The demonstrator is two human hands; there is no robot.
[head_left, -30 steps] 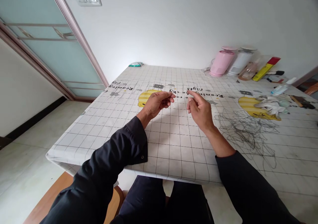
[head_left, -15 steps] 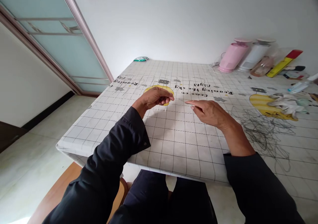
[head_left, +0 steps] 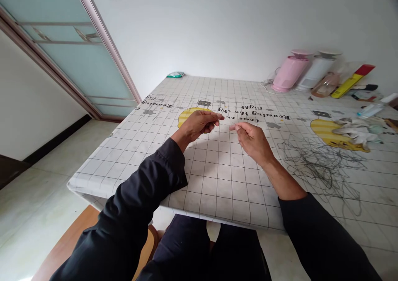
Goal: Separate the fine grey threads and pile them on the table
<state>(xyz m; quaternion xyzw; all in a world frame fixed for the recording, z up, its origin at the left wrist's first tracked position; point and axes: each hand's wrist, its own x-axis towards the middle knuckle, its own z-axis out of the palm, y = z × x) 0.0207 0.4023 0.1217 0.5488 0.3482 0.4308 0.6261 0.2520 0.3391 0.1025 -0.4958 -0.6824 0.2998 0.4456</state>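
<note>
Above the white checked tablecloth [head_left: 214, 185], my left hand [head_left: 202, 124] is closed, with thumb and forefinger pinched together and pointing right. Across a small gap, my right hand [head_left: 252, 142] is also pinched, its fingertips pointing left toward the other hand. Whatever either pinch holds is too thin or small to make out. A loose tangle of dark thread [head_left: 323, 164] lies on the cloth to the right of my right hand.
At the back right stand a pink cylinder [head_left: 290, 72], a white cylinder [head_left: 316, 71], a bottle [head_left: 325, 86] and a yellow-and-red box [head_left: 353, 81]. Crumpled cloth [head_left: 357, 130] and a clear bottle [head_left: 374, 107] lie at the right. A green-edged packet [head_left: 175, 74] sits at the far left corner.
My left hand has shifted slightly right and its fingers have tightened. My right hand has turned, its thumb now meeting the forefinger. A tiny white bit below my left hand no longer shows.
</note>
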